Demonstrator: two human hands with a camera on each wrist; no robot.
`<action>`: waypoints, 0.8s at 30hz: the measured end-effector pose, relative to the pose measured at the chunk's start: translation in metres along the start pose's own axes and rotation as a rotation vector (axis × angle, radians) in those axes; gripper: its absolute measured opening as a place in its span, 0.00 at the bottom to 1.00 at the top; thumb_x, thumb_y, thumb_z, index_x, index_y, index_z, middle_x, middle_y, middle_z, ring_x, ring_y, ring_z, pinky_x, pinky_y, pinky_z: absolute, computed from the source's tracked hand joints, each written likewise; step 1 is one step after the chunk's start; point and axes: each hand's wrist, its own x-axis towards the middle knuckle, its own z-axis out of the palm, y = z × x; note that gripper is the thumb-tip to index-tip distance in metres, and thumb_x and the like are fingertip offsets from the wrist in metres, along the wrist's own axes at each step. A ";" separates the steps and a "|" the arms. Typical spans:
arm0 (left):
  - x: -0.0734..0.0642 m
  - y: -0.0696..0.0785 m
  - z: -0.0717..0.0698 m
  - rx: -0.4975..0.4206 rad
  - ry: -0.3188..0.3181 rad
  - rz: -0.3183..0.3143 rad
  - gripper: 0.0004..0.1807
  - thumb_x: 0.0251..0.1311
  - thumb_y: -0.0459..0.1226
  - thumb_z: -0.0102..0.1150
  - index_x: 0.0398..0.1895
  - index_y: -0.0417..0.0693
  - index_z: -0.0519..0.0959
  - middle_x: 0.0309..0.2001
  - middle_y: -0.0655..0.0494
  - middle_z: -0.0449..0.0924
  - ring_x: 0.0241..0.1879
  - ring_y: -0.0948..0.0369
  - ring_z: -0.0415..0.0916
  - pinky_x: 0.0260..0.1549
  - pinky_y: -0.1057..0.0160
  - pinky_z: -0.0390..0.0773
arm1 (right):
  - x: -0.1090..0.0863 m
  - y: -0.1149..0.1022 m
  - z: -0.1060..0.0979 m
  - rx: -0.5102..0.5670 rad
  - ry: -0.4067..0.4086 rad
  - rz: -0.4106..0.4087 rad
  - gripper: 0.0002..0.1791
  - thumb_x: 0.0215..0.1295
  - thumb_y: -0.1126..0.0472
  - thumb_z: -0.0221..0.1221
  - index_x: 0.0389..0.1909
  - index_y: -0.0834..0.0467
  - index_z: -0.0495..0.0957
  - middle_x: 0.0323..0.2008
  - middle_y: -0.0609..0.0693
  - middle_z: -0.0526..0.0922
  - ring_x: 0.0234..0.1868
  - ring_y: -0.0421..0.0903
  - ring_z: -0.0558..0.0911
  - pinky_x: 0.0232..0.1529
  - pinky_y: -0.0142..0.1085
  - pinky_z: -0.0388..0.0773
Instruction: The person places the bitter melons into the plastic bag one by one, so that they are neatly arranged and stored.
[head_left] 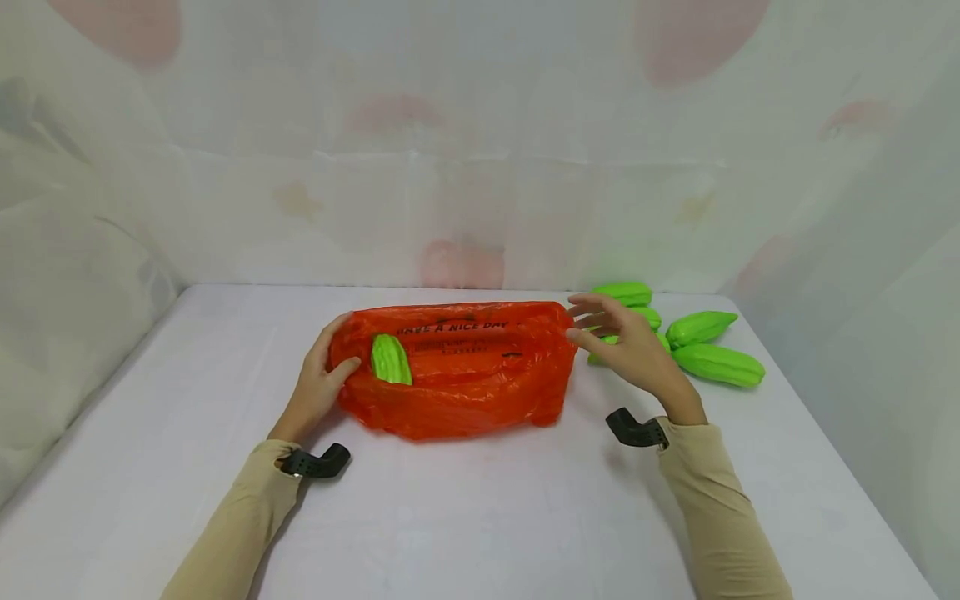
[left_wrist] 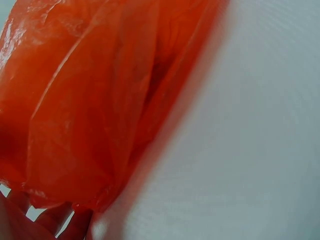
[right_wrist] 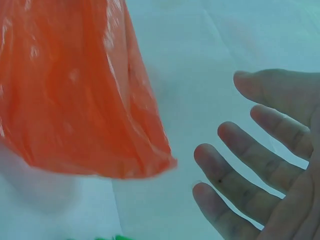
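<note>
An orange-red plastic bag (head_left: pixel 457 408) printed "HAVE A NICE DAY" lies in the middle of the table, its mouth spread wide. One bright green ridged gourd (head_left: pixel 391 360) shows inside the mouth at the left. My left hand (head_left: pixel 318 383) holds the bag's left end, with the thumb in front and the fingers behind; in the left wrist view the fingers (left_wrist: pixel 52 220) show at the edge of the plastic. Just off the bag's right end, my right hand (head_left: pixel 626 342) is empty. The right wrist view shows its fingers (right_wrist: pixel 245 195) spread and apart from the bag.
Several more green ridged gourds lie in a group at the back right, including one gourd (head_left: pixel 720 365) near the table's right edge. My right hand partly hides some of them. A pale patterned sheet (head_left: pixel 525 217) hangs behind the white table (head_left: pixel 480 525).
</note>
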 end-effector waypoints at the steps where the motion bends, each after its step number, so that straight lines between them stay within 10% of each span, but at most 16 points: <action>1: 0.000 0.000 0.000 0.000 -0.001 0.000 0.36 0.65 0.24 0.48 0.77 0.49 0.56 0.73 0.42 0.61 0.69 0.47 0.58 0.60 0.84 0.57 | -0.001 0.001 -0.002 -0.003 0.006 0.002 0.26 0.68 0.56 0.61 0.65 0.55 0.70 0.58 0.57 0.79 0.56 0.51 0.81 0.56 0.32 0.76; 15: 0.001 -0.001 0.000 -0.009 0.006 0.034 0.36 0.64 0.22 0.49 0.76 0.48 0.58 0.71 0.41 0.63 0.68 0.47 0.60 0.61 0.83 0.57 | -0.009 0.021 -0.023 -0.060 0.056 0.011 0.24 0.68 0.56 0.62 0.64 0.54 0.73 0.54 0.55 0.80 0.53 0.53 0.82 0.53 0.27 0.76; 24: 0.000 -0.001 -0.001 -0.003 0.000 0.018 0.36 0.64 0.22 0.48 0.76 0.48 0.58 0.72 0.42 0.62 0.68 0.48 0.59 0.60 0.84 0.57 | -0.005 0.036 -0.021 -0.120 0.007 0.062 0.24 0.67 0.56 0.62 0.62 0.58 0.72 0.59 0.61 0.78 0.56 0.59 0.81 0.58 0.52 0.75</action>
